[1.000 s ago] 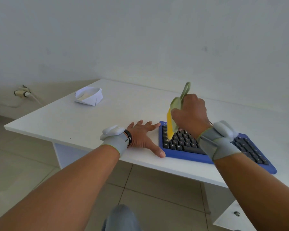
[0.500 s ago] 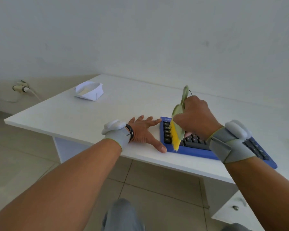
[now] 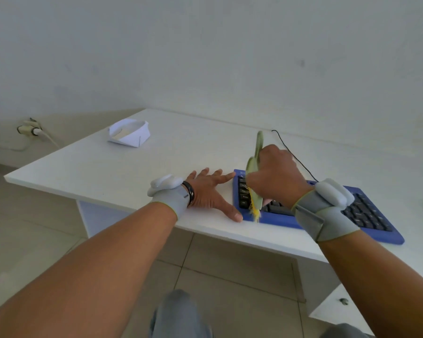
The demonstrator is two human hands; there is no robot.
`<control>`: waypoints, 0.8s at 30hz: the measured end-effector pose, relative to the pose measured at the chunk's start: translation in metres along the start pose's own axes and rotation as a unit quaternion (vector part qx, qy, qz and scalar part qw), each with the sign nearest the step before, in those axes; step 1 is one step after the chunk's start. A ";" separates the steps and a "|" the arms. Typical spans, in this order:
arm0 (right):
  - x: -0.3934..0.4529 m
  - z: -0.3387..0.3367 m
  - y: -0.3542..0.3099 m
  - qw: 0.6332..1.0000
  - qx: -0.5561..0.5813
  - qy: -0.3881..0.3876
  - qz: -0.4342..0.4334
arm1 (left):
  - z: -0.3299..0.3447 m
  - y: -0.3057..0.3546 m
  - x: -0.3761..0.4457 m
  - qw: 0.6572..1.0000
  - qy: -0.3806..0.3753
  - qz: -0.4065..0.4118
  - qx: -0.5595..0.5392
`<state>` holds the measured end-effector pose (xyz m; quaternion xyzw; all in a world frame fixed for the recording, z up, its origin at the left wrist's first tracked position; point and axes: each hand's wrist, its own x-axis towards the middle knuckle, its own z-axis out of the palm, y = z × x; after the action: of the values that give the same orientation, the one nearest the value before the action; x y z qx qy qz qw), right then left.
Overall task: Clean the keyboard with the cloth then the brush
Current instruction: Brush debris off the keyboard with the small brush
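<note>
Gripping the brush (image 3: 254,164), the right hand (image 3: 274,176) hides several keyboard (image 3: 366,215) keys; left hand (image 3: 208,191) lies flat.

Keyboard (image 3: 366,215) on table (image 3: 108,172); folded cloth (image 3: 128,135) far left.

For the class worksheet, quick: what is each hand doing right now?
Left hand: open, flat on the table.
Right hand: closed on the brush, bristles at the keyboard.

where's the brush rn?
Head view, centre-right: brush gripped in the right hand, bristles on the keyboard left end, beside the left hand.
</note>
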<state>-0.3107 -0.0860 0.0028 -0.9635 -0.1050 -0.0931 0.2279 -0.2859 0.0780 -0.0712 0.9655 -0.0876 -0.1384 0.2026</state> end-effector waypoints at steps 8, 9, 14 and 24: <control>0.022 -0.017 0.003 0.993 0.045 0.105 0.010 | -0.002 -0.002 0.001 1.000 0.006 0.007 -0.005; 0.024 -0.012 0.004 0.993 0.040 0.108 0.017 | -0.001 -0.003 0.002 1.000 0.006 0.008 -0.005; 0.014 0.008 0.012 0.997 0.037 0.056 0.042 | 0.004 -0.002 0.001 1.000 -0.001 0.007 0.001; 0.031 -0.028 0.017 0.997 0.042 0.067 0.028 | -0.001 -0.003 0.000 1.000 0.005 0.010 -0.012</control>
<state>-0.2810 -0.1088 0.0272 -0.9475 -0.0661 -0.1460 0.2768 -0.2852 0.0808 -0.0715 0.9626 -0.0948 -0.1324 0.2165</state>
